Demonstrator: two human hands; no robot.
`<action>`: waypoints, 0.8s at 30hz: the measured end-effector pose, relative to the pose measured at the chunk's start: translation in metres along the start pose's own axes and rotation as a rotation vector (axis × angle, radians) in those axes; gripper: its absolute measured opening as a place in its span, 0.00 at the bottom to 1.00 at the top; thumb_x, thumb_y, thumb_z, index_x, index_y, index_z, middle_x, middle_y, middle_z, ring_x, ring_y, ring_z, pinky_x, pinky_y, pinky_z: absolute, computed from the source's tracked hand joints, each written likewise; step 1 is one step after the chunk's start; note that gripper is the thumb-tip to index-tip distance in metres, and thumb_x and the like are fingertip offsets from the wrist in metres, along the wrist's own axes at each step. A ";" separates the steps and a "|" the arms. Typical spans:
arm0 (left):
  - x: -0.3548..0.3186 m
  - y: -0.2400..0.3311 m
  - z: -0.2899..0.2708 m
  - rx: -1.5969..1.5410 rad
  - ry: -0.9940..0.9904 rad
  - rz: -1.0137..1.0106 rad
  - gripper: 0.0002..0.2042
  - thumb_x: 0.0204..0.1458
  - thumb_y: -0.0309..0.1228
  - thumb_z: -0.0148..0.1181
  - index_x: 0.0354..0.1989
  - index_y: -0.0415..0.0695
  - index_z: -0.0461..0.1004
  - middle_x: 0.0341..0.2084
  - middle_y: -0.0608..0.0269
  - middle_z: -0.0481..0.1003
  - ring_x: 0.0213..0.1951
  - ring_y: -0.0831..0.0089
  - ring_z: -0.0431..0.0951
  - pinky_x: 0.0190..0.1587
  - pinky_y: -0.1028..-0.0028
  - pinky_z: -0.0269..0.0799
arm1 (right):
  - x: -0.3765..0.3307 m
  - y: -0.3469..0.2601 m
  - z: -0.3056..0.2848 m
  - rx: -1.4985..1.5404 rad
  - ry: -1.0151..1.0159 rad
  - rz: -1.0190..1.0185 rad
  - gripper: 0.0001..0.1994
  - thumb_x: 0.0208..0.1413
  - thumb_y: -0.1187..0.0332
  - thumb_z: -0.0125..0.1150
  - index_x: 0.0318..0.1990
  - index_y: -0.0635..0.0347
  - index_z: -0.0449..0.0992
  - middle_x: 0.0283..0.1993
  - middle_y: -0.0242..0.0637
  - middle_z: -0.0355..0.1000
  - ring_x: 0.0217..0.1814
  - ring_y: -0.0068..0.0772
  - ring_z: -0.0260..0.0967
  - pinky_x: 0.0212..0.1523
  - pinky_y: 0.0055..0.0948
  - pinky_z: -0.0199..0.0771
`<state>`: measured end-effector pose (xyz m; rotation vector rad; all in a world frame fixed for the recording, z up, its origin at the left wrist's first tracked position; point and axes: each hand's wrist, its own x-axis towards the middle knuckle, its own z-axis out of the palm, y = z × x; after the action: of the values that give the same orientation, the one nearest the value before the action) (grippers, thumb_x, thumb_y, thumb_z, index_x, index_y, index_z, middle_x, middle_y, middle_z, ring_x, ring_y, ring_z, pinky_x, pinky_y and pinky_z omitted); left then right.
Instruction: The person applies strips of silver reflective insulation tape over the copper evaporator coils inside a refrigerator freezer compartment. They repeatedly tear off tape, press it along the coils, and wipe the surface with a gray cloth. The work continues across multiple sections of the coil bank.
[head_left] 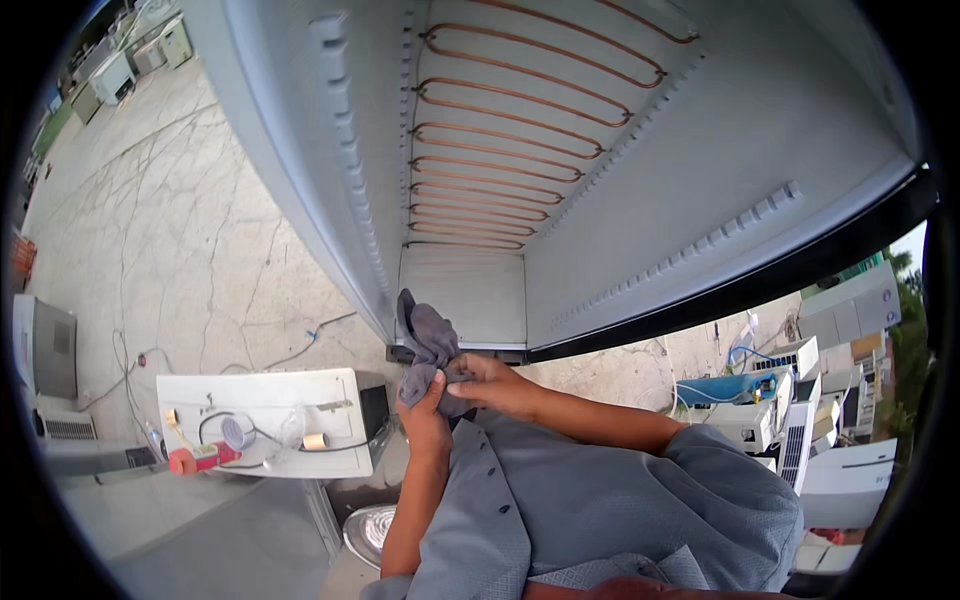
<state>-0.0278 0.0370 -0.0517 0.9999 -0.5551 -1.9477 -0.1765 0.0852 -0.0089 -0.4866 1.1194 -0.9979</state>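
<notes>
Near the lower front edge of the cabinet point(760, 130): one grey cloth point(430, 330), bunched, which the left hand point(425, 412) and right hand point(490, 385) are both gripping with curled fingers. Copper tubing point(505, 135) is already lining the cabinet's inside, seemingly finished; what is left is not showing. The hands are hiding the cloth's middle; its contact with the cabinet is proving unreadable.

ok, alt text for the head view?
A person's left hand and right hand hold a bunched gray cloth in front of an open refrigerator cabinet with looping copper tubing inside. Cracked concrete spreads to the left.
</notes>
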 end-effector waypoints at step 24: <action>-0.025 0.136 -0.183 -0.025 0.467 0.411 0.18 0.58 0.41 0.68 0.50 0.42 0.75 0.45 0.61 0.78 0.48 0.72 0.77 0.55 0.71 0.72 | 0.026 0.087 0.010 -0.810 0.068 0.047 0.18 0.65 0.67 0.63 0.56 0.72 0.74 0.46 0.49 0.81 0.53 0.34 0.79 0.54 0.32 0.76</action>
<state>0.1952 -0.0156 -0.0533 1.1725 -0.4245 -1.3028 -0.1293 0.1053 -0.0840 -1.0682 1.5765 -0.4840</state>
